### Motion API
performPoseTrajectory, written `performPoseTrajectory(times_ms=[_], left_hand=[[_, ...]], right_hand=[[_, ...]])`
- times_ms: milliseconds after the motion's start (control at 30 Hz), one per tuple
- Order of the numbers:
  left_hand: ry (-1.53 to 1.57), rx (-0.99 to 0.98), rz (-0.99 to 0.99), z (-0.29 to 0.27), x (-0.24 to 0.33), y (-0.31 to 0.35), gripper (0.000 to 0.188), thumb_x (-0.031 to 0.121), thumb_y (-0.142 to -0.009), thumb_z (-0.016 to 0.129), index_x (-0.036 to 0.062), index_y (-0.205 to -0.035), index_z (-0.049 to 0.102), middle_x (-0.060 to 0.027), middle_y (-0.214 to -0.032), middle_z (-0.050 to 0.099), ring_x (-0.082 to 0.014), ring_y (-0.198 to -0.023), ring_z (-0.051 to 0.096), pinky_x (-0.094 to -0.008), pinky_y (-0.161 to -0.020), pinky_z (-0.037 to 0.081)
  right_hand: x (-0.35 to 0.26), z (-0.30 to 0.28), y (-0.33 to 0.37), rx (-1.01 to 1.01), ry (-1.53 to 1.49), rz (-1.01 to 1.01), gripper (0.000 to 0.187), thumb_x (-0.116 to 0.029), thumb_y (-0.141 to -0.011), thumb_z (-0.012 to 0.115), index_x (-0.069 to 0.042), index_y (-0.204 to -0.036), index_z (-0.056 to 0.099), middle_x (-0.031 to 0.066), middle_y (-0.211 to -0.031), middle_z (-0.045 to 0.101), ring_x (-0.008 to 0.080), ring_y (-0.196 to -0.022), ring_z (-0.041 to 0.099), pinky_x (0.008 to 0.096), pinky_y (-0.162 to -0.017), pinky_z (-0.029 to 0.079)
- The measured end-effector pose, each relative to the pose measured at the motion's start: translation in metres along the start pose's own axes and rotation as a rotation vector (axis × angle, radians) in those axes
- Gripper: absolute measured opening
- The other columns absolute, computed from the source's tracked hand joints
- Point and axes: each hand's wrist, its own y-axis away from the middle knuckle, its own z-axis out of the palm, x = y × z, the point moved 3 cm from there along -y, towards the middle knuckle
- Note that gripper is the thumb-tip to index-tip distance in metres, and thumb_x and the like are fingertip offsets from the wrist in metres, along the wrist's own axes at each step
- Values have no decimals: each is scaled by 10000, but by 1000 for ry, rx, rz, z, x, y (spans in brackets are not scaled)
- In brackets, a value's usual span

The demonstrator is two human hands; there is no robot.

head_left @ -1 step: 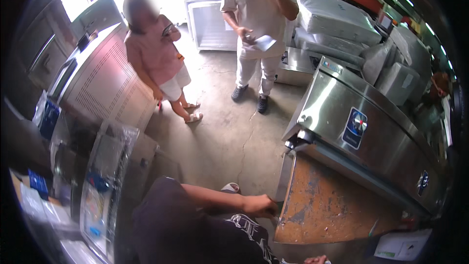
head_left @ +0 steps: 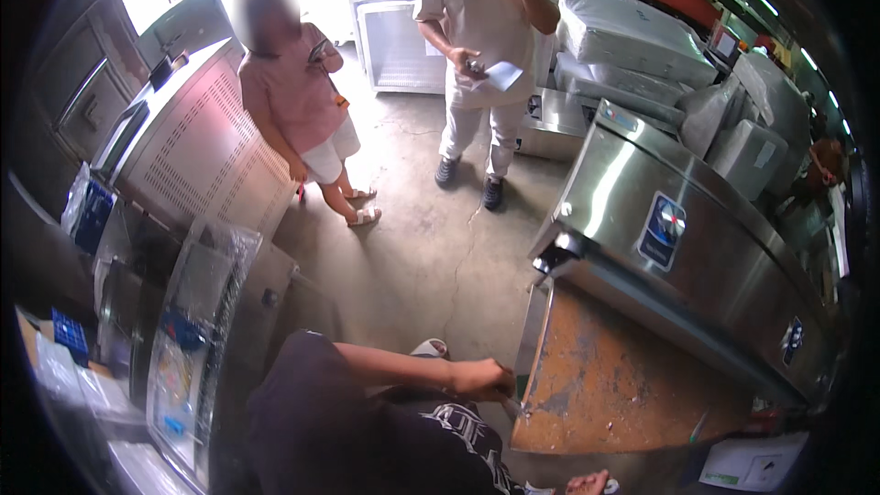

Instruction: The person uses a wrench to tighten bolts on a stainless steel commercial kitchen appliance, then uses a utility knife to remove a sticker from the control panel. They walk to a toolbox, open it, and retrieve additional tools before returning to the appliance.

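Scuffed orange tabletop (head_left: 623, 380), left hand's grip (head_left: 484, 378) beside its edge, closure and contents unclear

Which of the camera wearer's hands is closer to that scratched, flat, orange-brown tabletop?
Left. The left hand is beside the left edge of the tabletop; contact is unclear. The right hand can't be made out.

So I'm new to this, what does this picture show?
There's no machine: a wide camera on someone's head looks down, so straight edges bend. The dark shirt below is the wearer's; their left hand is at the edge of a worn brown table, though what it holds, if anything, is unclear. A thin green stick lies on the table. Beyond is a steel cabinet. A person in pink and another in pale clothes, holding white paper, stand nearby.
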Motion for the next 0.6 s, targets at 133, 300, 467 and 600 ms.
performPoseTrajectory(times_ms=[133, 300, 467, 600], left_hand=[[-85, 236, -106, 62, -12, -12, 176, 144, -931, 657, 17, -1035, 721, -192, -1017, 724, -370, -956, 708, -421, -853, 567], [367, 303, -415, 174, 30, -49, 321, 254, -1031, 584, 20, -1232, 676, -115, -990, 724, -243, -859, 710, -361, -819, 567], [458, 172, -478, 276, 71, -86, 307, 189, -1080, 506, -14, -1266, 642, -69, -963, 698, -146, -924, 649, -326, -834, 536], [438, 68, -463, 313, 82, -171, 347, 268, -1085, 541, -15, -1262, 637, -46, -848, 649, -116, -759, 597, -279, -694, 499]], right_hand=[[2, -32, -35, -233, 179, -128, 192, -218, -1012, 644, -61, -986, 537, 23, -683, 521, 120, -480, 516, 283, -430, 430], [-28, -80, -29, -469, 497, -195, 188, -185, -984, 678, -54, -916, 561, 29, -647, 559, 106, -497, 528, 272, -432, 408], [-75, -139, -50, -415, 527, -158, 250, -190, -969, 716, -69, -788, 594, -29, -642, 542, 56, -544, 479, 269, -484, 384], [-118, -165, -91, -454, 577, -644, 173, -193, -982, 704, -24, -1016, 707, 44, -886, 725, 105, -856, 638, 306, -802, 521]])
